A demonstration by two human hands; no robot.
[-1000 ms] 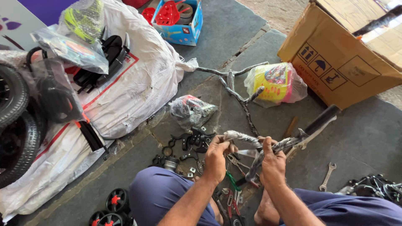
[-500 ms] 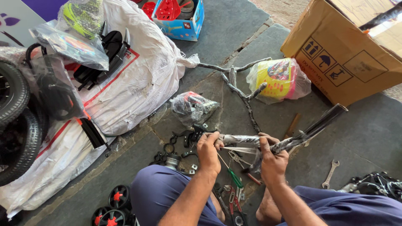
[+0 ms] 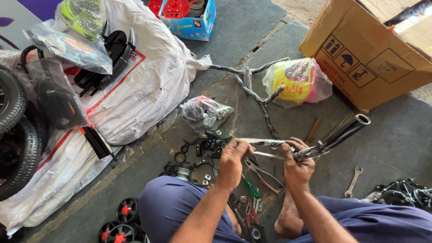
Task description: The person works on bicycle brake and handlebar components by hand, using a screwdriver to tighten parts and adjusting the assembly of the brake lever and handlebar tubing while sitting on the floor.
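Note:
A dark metal bicycle frame tube wrapped in clear plastic lies across my lap, its open end pointing up to the right. My right hand grips the tube near its middle. My left hand pinches the loose plastic wrap at the tube's left end. Below my hands on the floor lie pliers, a green-handled screwdriver and several small black metal parts.
A cardboard box stands at the upper right, a yellow bagged item beside it. Wrapped handlebars lie ahead. A big white sack with bagged parts, tyres at left, small wheels, a spanner.
My hands and the tube have lifted slightly and the tube's open end now points higher to the right. My left hand has drawn the plastic wrap out to the left.

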